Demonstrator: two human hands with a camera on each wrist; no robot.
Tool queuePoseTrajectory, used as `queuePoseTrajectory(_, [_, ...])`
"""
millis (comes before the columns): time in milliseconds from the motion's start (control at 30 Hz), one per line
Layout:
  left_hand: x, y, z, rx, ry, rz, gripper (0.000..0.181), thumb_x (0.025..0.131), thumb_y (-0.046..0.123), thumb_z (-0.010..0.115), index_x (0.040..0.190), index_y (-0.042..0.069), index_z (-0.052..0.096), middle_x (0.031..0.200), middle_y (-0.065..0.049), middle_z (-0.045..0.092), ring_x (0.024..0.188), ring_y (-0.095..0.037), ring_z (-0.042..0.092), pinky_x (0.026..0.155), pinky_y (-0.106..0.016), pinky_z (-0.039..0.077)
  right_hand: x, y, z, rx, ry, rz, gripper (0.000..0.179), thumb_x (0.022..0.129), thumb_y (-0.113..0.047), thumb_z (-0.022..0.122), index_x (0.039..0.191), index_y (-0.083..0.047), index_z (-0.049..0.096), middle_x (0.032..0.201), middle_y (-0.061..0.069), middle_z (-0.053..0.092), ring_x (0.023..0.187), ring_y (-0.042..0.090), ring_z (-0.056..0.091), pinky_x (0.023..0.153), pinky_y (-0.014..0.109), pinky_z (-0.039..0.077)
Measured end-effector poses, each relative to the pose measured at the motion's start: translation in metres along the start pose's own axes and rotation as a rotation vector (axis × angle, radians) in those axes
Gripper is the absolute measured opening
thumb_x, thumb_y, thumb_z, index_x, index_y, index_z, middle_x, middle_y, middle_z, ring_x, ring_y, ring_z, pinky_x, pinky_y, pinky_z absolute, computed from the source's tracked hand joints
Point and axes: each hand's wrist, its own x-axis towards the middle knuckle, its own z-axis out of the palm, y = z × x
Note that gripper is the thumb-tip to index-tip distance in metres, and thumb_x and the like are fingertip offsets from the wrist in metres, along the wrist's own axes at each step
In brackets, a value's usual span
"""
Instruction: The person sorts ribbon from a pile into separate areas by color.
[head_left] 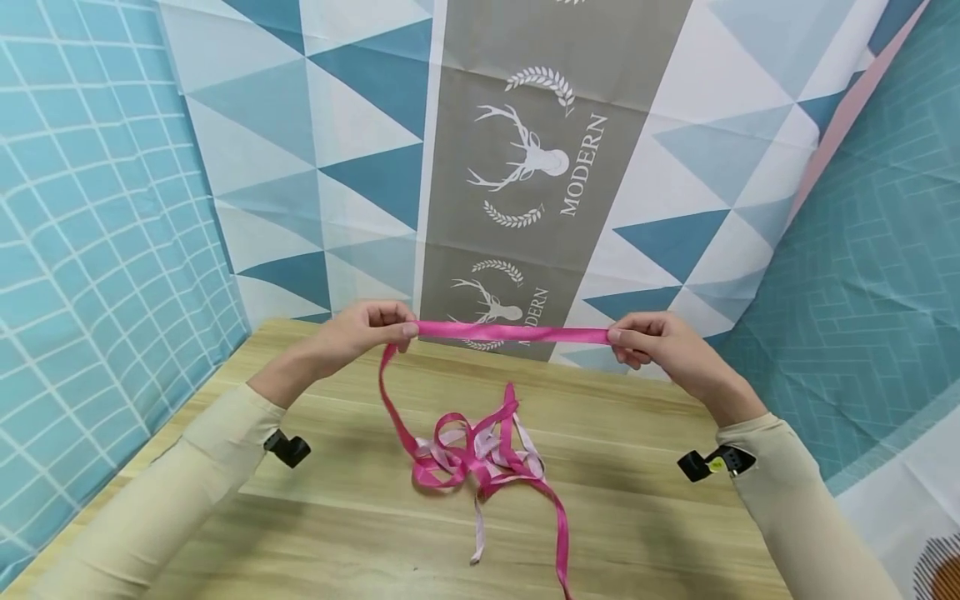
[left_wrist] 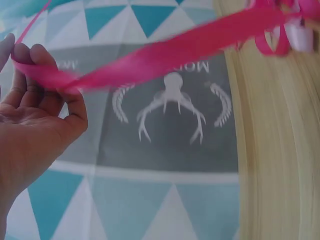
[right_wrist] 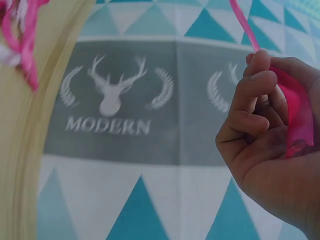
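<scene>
A stretch of pink satin ribbon point(head_left: 513, 332) runs taut and nearly level between my two raised hands, above the table's far edge. My left hand point(head_left: 375, 325) pinches it between thumb and fingers, and from there a length drops in a curve to the table. At the other side, my right hand point(head_left: 652, 337) pinches the ribbon near its end; in the right wrist view a short ribbon tail point(right_wrist: 300, 110) lies across the palm. Below, the rest of the ribbon point(head_left: 480, 458) sits in a loose, looped pile, its paler underside showing in places.
The wood-grain table point(head_left: 337, 517) spans the front. One ribbon strand trails from the pile toward the near edge. A patterned cloth point(head_left: 367, 192) with deer prints hangs behind the table, with a blue grid cloth point(head_left: 97, 208) at left and a teal one point(head_left: 862, 275) at right.
</scene>
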Motion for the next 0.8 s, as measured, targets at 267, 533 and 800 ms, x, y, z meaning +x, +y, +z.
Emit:
queuePoseTrajectory(267, [0.0,-0.026,-0.042,0.069,0.119,-0.086,0.028,0.1,0.032,0.069,0.107,0.005,0.067,0.089,-0.017,0.061,0.093,-0.033,0.054,0.085,-0.045,0.045,-0.001,0.038,-0.023,-0.009,0.037,0.064,0.033,0.104,-0.03,0.062,0.106,0.003,0.067,0.083,0.017,0.058,0.067,0.023,0.05,0.068,0.035,0.046])
queuePoseTrajectory(533, [0.003,-0.065,-0.075,0.166,0.181,-0.178,0.035,0.099,0.039,0.068,0.101,0.005,0.067,0.09,-0.019,0.06,0.094,-0.033,0.055,0.085,-0.045,0.045,0.008,0.077,-0.037,-0.041,0.108,0.152,0.041,0.102,-0.036,0.064,0.101,0.005,0.067,0.082,0.016,0.061,0.07,0.023,0.053,0.067,0.032,0.047])
queuePoseTrajectory(800, [0.005,-0.098,-0.097,0.342,0.185,-0.257,0.035,0.106,0.039,0.057,0.099,0.005,0.066,0.093,-0.017,0.063,0.086,-0.029,0.058,0.08,-0.042,0.047,0.017,0.117,-0.039,0.021,0.175,0.22,0.045,0.099,-0.04,0.068,0.102,0.005,0.068,0.083,0.012,0.063,0.07,0.019,0.055,0.066,0.029,0.051])
